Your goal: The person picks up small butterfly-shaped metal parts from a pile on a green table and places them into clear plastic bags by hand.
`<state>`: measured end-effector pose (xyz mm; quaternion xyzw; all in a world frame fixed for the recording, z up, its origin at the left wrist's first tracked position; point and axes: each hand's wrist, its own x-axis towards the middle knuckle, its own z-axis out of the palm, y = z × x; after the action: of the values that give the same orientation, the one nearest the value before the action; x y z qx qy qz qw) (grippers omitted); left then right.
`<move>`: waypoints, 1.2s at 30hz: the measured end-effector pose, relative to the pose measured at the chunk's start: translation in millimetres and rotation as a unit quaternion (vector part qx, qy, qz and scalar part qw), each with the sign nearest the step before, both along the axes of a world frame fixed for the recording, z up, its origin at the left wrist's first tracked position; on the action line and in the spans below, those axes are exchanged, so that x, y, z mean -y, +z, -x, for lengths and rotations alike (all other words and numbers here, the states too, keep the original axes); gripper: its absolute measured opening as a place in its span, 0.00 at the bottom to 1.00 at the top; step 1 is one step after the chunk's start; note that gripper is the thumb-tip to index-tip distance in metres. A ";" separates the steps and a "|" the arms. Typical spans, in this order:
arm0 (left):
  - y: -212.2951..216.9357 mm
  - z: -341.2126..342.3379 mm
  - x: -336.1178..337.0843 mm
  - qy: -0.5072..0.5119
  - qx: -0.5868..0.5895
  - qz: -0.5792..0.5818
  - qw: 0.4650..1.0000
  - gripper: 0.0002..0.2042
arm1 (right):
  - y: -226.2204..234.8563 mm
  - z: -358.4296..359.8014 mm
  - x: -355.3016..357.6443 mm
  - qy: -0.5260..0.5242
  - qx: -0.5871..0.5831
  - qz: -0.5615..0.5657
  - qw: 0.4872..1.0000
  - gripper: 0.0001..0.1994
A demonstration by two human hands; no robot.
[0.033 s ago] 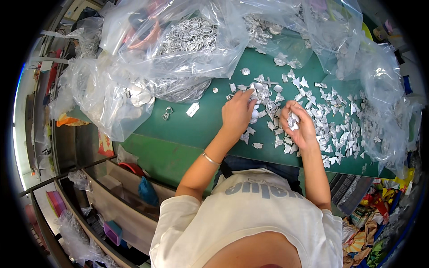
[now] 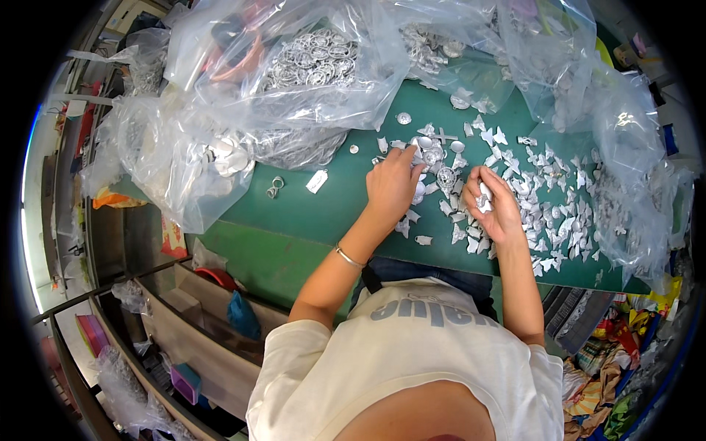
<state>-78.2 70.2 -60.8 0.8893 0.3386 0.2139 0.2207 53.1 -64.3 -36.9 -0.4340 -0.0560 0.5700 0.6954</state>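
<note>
Left hand: the left hand (image 2: 390,180) is palm down over the left edge of the heap, knuckles up, fingers bent forward and to the right, thumb angled out beneath them. The fingertips are among the pieces, and whether they pinch one I cannot tell.
Left arm: the left forearm (image 2: 320,287) slants up and to the right from the sleeve, elbow out to the side; a bracelet (image 2: 348,257) circles it below the wrist.
Right hand: the right hand (image 2: 501,209) is turned palm inward, toward the left hand, fingers curled in around a few held pieces (image 2: 483,200); these show between the fingertips and the palm.
Right arm: the right forearm (image 2: 521,287) rises more steeply, leaning a little left, with the hand just above the heap's near part.
Gap between hands: they are near each other but apart, with metal pieces (image 2: 446,177) lying between them.
Silver heap: the pieces lie loose on the green table (image 2: 353,213), spreading from under the left hand to well right of the right hand.
Left of the hands: a white tag (image 2: 317,181) and two rings (image 2: 275,187) lie apart from the heap.
Beyond the hands: a clear bag (image 2: 294,106) holds more silver pieces.
</note>
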 end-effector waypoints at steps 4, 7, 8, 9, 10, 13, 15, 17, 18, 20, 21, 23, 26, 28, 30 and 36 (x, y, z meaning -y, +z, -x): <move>0.6 10.0 -2.1 -0.034 -0.070 0.045 0.996 0.10 | -12.0 -17.7 6.4 0.075 0.182 0.057 0.979 0.14; -2.7 24.1 8.0 -0.052 -0.026 0.080 0.995 0.08 | -12.5 -6.5 -5.8 0.090 0.505 0.146 0.846 0.12; -2.9 25.6 8.7 -0.051 -0.006 0.090 0.995 0.08 | -12.5 -3.1 -10.9 0.096 0.573 0.156 0.799 0.11; -2.9 22.9 6.7 -0.027 0.044 0.074 0.996 0.09 | -12.3 0.4 -15.9 0.101 0.637 0.165 0.746 0.10; -1.8 19.8 1.6 -0.014 0.033 0.064 0.997 0.09 | -11.6 4.0 -20.1 0.105 0.696 0.172 0.689 0.10; 3.4 11.2 -13.8 0.014 0.001 0.044 0.999 0.11 | -8.2 11.2 -19.3 0.146 0.738 0.164 0.638 0.10; 0.4 6.3 -20.1 -0.010 -0.028 0.036 0.999 0.12 | -0.8 12.2 -16.9 0.174 0.731 0.167 0.639 0.12; -0.6 2.6 -25.0 -0.033 -0.057 0.020 0.998 0.12 | 2.4 10.9 -21.3 0.140 0.722 0.165 0.657 0.13; 0.6 1.5 -27.2 -0.043 -0.071 0.008 0.997 0.13 | 2.5 10.8 -24.1 0.122 0.717 0.165 0.666 0.13; 0.3 -0.2 -30.0 -0.058 -0.083 -0.002 0.995 0.13 | -7.5 13.0 -40.5 0.129 0.750 0.115 0.639 0.12; -0.6 -1.5 -31.4 -0.065 -0.080 0.000 0.995 0.12 | -12.4 14.5 -47.7 0.131 0.765 0.091 0.624 0.11; -2.3 -1.8 -34.6 -0.079 -0.078 -0.002 0.994 0.11 | -16.4 18.6 -55.2 0.161 0.796 0.076 0.578 0.09; -5.5 -0.3 -38.8 -0.102 -0.076 -0.019 0.992 0.10 | -25.7 14.1 -60.4 0.160 0.826 0.038 0.539 0.09; -8.1 -0.5 -39.4 -0.112 -0.069 -0.036 0.991 0.09 | -29.3 11.0 -57.6 0.151 0.840 0.015 0.521 0.07; -13.0 0.2 -41.3 -0.112 -0.060 -0.046 0.991 0.08 | -27.2 9.9 -55.0 0.147 0.853 -0.003 0.500 0.04; -5.7 4.1 -44.6 -0.053 0.082 0.055 0.994 0.05 | -19.0 1.1 -50.9 0.007 0.478 0.016 0.878 0.03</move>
<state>-82.3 114.8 -66.4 0.8719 0.2827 0.2553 0.3077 52.0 -13.4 -55.9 -0.6642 -0.3756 0.2993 0.5729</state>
